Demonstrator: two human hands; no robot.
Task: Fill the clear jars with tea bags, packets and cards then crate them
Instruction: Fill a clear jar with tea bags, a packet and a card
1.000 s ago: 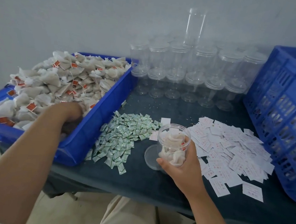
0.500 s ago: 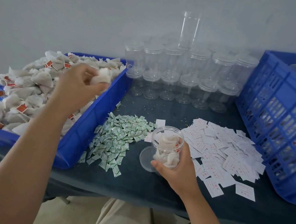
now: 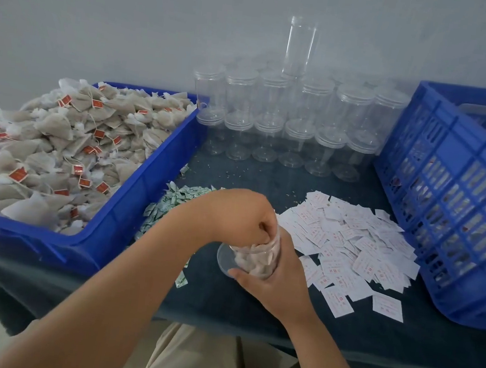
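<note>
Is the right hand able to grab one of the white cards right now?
Probably not yet. The right hand grips the jar, so it is busy. The cards lie close beside it with nothing in between, so once it lets go of the jar, the way looks free.

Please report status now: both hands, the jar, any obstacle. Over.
Right hand grips jar, part full of tea bags. Left hand reaches into jar mouth, grip hidden. No obstacle seen; lid beside jar.
</note>
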